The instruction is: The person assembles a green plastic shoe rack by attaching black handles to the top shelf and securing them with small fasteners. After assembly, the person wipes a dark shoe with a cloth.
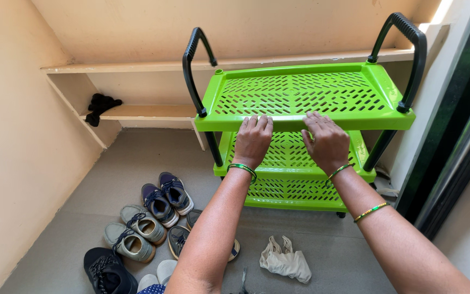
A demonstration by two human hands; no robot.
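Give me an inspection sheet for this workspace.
Surface: grey floor, bare in front of the rack.
Job's things: green three-tier plastic rack with black handles, upright, shelves bare.
Clutter: several pairs of shoes at lower left; crumpled white cloth on the floor.
Grippers: left hand and right hand rest on the top shelf's front edge, fingers flat.
Cables: nothing seen.
Surroundings: beige walls, built-in ledges holding a black cloth; dark door frame at right.
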